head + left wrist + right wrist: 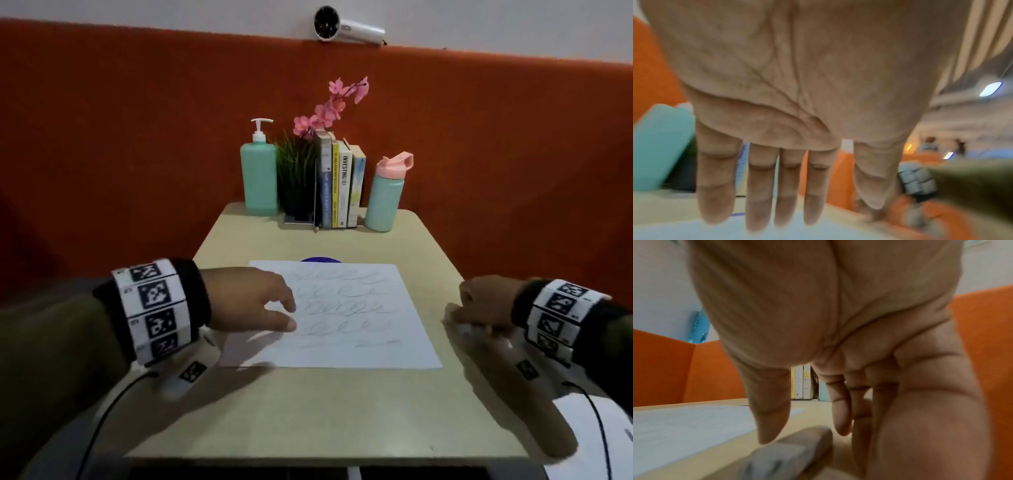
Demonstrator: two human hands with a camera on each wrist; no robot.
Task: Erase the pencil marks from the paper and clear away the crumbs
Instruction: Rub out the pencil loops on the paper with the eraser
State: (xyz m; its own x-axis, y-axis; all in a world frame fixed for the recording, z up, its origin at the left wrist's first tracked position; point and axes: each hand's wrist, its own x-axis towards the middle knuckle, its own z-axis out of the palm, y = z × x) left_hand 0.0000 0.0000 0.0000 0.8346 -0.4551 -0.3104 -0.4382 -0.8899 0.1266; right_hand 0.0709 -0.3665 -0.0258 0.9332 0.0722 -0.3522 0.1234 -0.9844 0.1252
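A white sheet of paper (342, 356) lies in the middle of the beige table (308, 411), with rows of looping pencil marks (342, 308) across it. My left hand (291, 315) rests on the paper's left edge, fingers (760, 211) straight and spread flat on the sheet (828, 230). My right hand (459, 318) hovers low over the table just right of the paper (684, 426). Beneath it lies a greyish-white eraser (789, 454), seen as a pale blur (469, 330) in the head view. Thumb and forefinger (840, 423) stand on either side of the eraser; contact is unclear.
At the table's far end stand a teal pump bottle (259, 178), a potted plant with pink flowers (298, 171), a row of books (339, 185) and a teal water bottle (383, 195). A blue disc (320, 259) peeks out behind the paper. Another white sheet (589, 438) lies at lower right.
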